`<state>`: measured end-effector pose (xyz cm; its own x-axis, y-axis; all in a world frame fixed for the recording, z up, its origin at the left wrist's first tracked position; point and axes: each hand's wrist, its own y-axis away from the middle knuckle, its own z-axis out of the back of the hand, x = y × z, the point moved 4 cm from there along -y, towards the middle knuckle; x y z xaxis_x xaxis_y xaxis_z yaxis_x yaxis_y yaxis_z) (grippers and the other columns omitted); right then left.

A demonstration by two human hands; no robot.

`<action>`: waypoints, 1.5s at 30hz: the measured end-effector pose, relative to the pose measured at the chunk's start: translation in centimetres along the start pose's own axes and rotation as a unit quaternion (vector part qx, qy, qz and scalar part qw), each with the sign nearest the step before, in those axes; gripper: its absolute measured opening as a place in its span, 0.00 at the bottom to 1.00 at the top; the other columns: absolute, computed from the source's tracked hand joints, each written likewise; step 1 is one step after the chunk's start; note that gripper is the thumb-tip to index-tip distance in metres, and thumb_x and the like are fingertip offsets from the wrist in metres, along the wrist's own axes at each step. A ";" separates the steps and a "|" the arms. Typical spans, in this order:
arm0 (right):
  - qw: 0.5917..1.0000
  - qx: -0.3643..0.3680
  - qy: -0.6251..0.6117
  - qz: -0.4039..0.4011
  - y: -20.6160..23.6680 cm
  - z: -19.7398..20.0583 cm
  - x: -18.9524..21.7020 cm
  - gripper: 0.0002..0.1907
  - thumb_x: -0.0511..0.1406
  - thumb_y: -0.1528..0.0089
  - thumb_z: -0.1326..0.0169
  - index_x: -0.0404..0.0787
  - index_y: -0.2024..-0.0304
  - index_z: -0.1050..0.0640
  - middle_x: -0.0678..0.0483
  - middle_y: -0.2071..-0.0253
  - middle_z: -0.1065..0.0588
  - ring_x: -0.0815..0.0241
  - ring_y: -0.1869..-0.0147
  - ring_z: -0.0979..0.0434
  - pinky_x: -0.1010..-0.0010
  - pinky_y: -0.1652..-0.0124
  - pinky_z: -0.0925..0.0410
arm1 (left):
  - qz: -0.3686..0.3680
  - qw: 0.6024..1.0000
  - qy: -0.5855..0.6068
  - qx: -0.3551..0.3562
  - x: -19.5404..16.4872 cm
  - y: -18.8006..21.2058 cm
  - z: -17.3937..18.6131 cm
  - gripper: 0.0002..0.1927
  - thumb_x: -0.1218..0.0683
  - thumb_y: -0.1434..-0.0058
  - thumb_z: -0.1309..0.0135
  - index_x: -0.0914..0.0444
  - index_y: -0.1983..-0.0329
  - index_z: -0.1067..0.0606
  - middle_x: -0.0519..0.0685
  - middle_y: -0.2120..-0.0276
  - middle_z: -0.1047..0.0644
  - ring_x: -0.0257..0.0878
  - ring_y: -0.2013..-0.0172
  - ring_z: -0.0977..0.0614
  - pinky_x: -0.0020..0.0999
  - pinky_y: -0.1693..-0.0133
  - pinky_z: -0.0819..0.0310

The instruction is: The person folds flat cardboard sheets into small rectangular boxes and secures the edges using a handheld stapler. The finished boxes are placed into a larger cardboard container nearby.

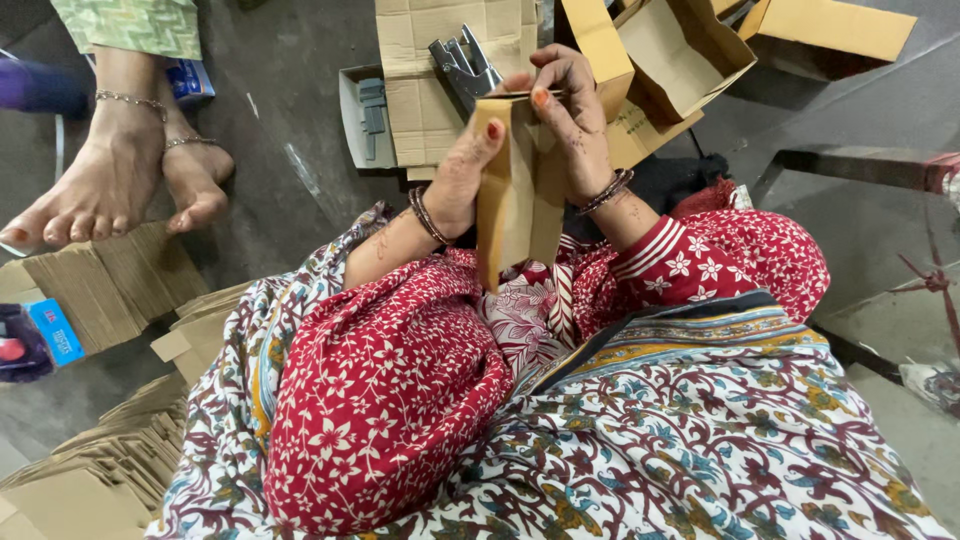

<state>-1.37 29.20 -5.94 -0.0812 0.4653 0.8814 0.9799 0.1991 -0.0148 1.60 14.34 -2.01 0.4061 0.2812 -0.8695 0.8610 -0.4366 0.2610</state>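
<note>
The grey floor (290,200) fills the upper half of the view, with open room only in a strip at 11 o'clock and a wider stretch at 3 o'clock. The person's lap, in red and patterned cloth (400,400), takes the lower half. Stacks of flat brown cartons (90,290) crowd the 9 and 7 o'clock edges, beside another person's bare feet (120,170) at 10 o'clock. At 12 o'clock lies a sheet of cardboard (440,90) with an open brown box (680,55) just to its 2 o'clock and a grey metal tool (462,62) resting on it. At centre, a folded brown carton (510,190) stands upright above the lap. The left hand (462,175) has a closed grip on its left edge, thumb pressed on the front face. The right hand (565,110) curls over its top edge, fingers pinching the flap.
</note>
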 end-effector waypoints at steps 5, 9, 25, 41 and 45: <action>0.998 0.022 -0.049 -0.021 0.7 -1.8 -0.7 0.24 0.52 0.32 0.45 0.40 0.48 0.32 0.53 0.39 0.39 0.59 0.40 0.29 0.65 0.42 0.34 | 0.066 0.992 0.101 0.023 1.8 0.9 0.4 0.46 0.34 0.33 0.43 0.57 0.21 0.48 0.50 0.30 0.36 0.38 0.33 0.33 0.38 0.33 0.36; 0.992 0.037 0.120 0.004 0.4 -2.0 -0.6 0.26 0.53 0.27 0.54 0.40 0.40 0.31 0.50 0.34 0.38 0.56 0.25 0.38 0.63 0.25 0.41 | 0.030 0.992 0.122 -0.009 1.3 1.0 2.6 0.43 0.33 0.33 0.46 0.58 0.24 0.45 0.53 0.39 0.31 0.42 0.45 0.23 0.42 0.48 0.21; 0.773 0.074 0.627 -0.060 -1.3 -3.4 -0.8 0.57 0.49 0.52 0.34 0.35 0.28 0.44 0.36 0.38 0.39 0.36 0.38 0.36 0.48 0.43 0.36 | -0.254 0.964 0.028 -0.071 -7.6 2.3 9.4 0.37 0.36 0.34 0.40 0.62 0.34 0.37 0.51 0.43 0.29 0.38 0.43 0.25 0.33 0.43 0.27; 0.849 0.257 -0.306 -0.346 5.1 -4.3 2.7 0.35 0.46 0.36 0.44 0.30 0.34 0.34 0.39 0.48 0.24 0.50 0.50 0.21 0.66 0.61 0.26 | -0.210 0.973 -0.098 -0.016 -10.0 3.9 8.7 0.41 0.38 0.45 0.32 0.62 0.38 0.37 0.52 0.46 0.30 0.40 0.43 0.27 0.32 0.42 0.30; 0.854 0.250 -0.285 -0.356 5.2 -4.3 1.7 0.36 0.44 0.38 0.42 0.31 0.34 0.35 0.39 0.49 0.25 0.50 0.49 0.21 0.65 0.57 0.25 | -0.192 0.971 -0.142 -0.009 -10.0 3.8 8.5 0.41 0.38 0.46 0.32 0.62 0.38 0.37 0.53 0.44 0.30 0.40 0.45 0.26 0.33 0.44 0.29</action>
<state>4.37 27.33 -2.51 -0.8387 0.3891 0.3810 0.4569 0.8835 0.1035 -1.80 2.67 4.10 -0.0438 0.1714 -0.9842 0.9385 -0.3307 -0.0993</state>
